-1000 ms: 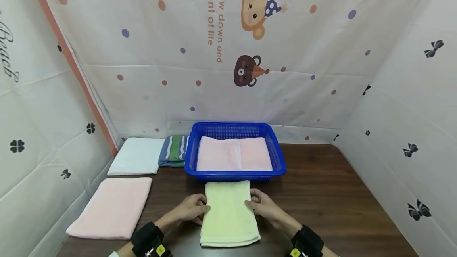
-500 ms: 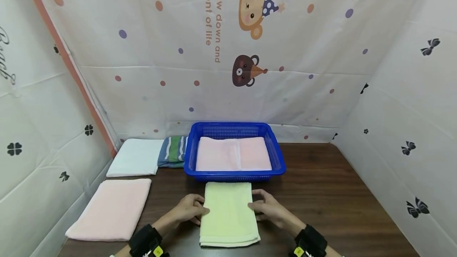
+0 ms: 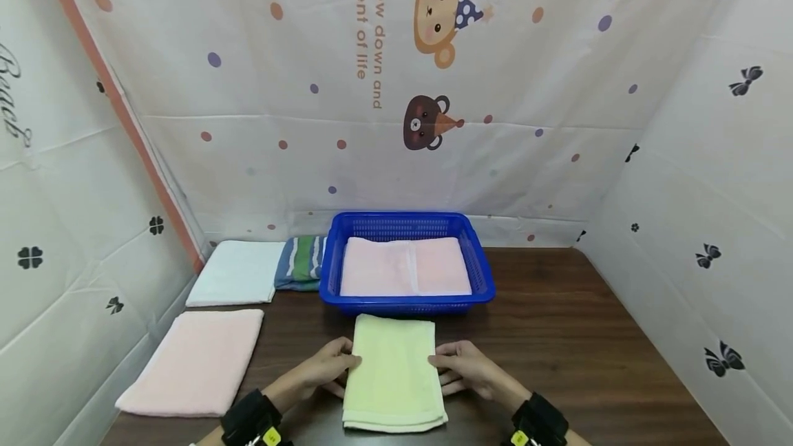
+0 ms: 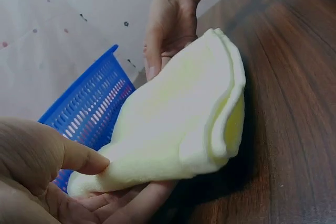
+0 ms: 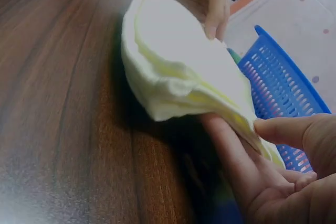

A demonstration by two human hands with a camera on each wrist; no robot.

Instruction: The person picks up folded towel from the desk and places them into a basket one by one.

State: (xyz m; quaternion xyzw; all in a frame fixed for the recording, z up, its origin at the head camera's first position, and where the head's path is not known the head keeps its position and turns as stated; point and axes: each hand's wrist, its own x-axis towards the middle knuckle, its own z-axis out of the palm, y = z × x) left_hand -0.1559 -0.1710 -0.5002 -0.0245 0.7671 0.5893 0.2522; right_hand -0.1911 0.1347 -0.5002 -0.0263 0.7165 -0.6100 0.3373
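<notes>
Yellow towel (folded) pinched between left hand and right hand

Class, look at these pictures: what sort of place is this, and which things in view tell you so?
Probably a staged towel-folding booth, not a home: printed cartoon sheets wall in a dark wooden table, folded towels lie in and beside a blue plastic basket, and both hands grip a folded pale yellow towel.

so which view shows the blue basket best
The head view: the whole blue basket shows, with a pink towel inside. The left wrist view catches only one slotted corner, the right wrist view only part of a wall, both behind the yellow towel.
</notes>
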